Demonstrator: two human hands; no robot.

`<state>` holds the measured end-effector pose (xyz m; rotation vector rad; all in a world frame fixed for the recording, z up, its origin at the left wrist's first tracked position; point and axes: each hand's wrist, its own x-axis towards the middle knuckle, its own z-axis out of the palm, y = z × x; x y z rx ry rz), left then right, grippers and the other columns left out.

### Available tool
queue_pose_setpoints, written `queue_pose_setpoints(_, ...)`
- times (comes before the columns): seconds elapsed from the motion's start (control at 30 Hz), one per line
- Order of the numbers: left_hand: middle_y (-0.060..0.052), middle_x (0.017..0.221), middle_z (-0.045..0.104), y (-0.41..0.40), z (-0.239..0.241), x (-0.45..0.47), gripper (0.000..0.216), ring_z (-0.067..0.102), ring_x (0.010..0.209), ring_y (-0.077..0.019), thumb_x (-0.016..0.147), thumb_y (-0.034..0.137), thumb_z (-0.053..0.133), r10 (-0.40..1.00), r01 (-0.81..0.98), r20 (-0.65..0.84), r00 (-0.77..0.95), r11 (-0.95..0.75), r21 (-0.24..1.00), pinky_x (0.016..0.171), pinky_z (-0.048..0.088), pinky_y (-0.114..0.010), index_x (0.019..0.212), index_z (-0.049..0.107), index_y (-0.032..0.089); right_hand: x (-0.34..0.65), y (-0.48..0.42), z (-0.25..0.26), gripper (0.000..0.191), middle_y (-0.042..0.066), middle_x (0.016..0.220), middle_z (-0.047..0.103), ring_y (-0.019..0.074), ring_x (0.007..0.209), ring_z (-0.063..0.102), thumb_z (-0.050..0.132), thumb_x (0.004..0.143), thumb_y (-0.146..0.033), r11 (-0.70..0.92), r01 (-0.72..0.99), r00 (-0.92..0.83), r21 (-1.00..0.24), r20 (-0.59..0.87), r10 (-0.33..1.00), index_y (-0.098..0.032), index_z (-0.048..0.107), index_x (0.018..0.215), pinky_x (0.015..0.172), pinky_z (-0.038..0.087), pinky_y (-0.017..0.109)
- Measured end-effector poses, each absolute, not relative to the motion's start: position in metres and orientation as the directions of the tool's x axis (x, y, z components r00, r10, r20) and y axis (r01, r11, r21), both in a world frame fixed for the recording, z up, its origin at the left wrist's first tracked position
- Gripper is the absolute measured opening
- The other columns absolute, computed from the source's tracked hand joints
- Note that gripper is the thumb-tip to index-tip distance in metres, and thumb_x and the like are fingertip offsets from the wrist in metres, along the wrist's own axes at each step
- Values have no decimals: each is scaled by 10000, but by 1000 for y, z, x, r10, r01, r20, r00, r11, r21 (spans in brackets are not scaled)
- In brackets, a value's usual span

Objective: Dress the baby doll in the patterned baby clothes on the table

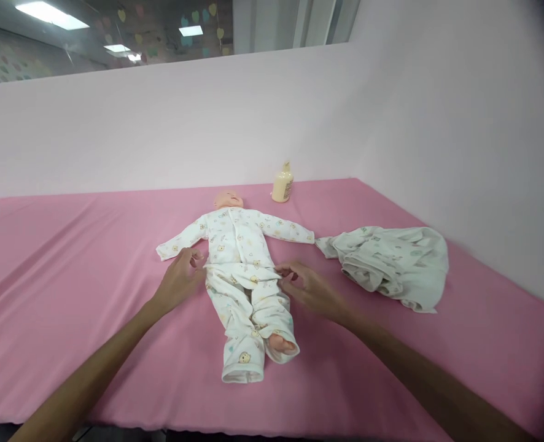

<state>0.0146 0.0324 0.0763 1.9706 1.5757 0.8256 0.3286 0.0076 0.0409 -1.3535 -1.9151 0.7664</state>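
Observation:
A baby doll lies on its back, its head toward the wall. It wears a white long-sleeved baby shirt and matching printed baby pants. My left hand is at the left side of the waistband, fingers curled and slightly blurred, thumb against the cloth edge. On the opposite side, my right hand pinches the waistband between fingers and thumb. The pants' waist overlaps the shirt's hem. One doll foot shows in the right pant leg opening; the other foot is hidden inside the left leg.
A pink sheet covers the table. Near the back wall stands a pale yellow pump bottle. To the right lies a crumpled white printed cloth, its tip by the shirt's sleeve. White walls border the back and right.

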Motion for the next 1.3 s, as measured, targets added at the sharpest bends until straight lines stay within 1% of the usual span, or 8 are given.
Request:
queue_pose_setpoints(0.2,-91,1159,636,35,66,16,302,646,966,-204,833,288,498,963,315,-176,206,105,943,866,518,-368,1113,527,179,323,5,47,303,83,1168,629,210,1044,607,535,889,-337,126,434,-194,-892,44,980,-184,596,1144,900,496,371)
queue_pose_setpoints(0.3,-86,1233,620,33,65,17,354,625,1059,-214,843,329,545,976,383,-98,196,16,923,889,510,-351,1172,531,199,324,4,49,303,80,1197,625,215,1084,600,531,901,-346,175,430,-205,-886,93,974,-200,602,1158,944,489,385)
queue_pose_setpoints(0.43,-61,1178,649,36,61,17,370,621,995,-223,893,393,497,982,675,67,178,-171,718,808,491,-340,1225,531,231,334,16,45,299,89,1168,635,229,1068,602,522,916,-414,261,488,-191,-833,189,963,-209,614,1113,920,497,390)
queue_pose_setpoints(0.6,-55,954,695,54,60,16,212,624,811,-222,874,221,419,943,832,165,287,-331,444,690,424,-316,918,625,213,340,44,28,278,79,1061,663,208,911,627,559,879,-431,291,582,-275,-759,153,949,-205,613,1033,791,504,341)
queue_pose_setpoints(0.8,-13,847,684,91,94,13,173,611,760,-179,834,284,501,948,716,212,237,-318,621,659,422,-270,860,656,212,333,67,44,250,8,676,582,162,636,499,440,887,-310,358,745,-242,-562,272,931,-218,450,656,589,336,297)
queue_pose_setpoints(1.03,12,645,574,135,86,29,121,509,629,-151,772,271,520,965,801,252,68,-203,563,580,331,-262,685,461,209,319,118,58,375,-2,576,472,136,574,385,422,897,-310,182,713,35,-677,294,955,-222,283,559,579,286,313)
queue_pose_setpoints(1.17,-5,684,570,129,64,21,186,508,643,-167,831,333,464,987,817,138,87,-150,557,574,314,-270,694,417,217,321,116,46,301,-6,635,513,142,619,436,434,899,-306,214,662,-66,-718,228,971,-218,404,613,595,330,299)
queue_pose_setpoints(1.3,-25,799,603,107,58,2,271,517,702,-177,871,459,468,973,767,23,228,-194,612,611,363,-275,795,512,203,336,87,49,217,36,967,662,180,888,602,511,897,-397,187,421,-310,-888,53,949,-206,612,911,770,468,314)
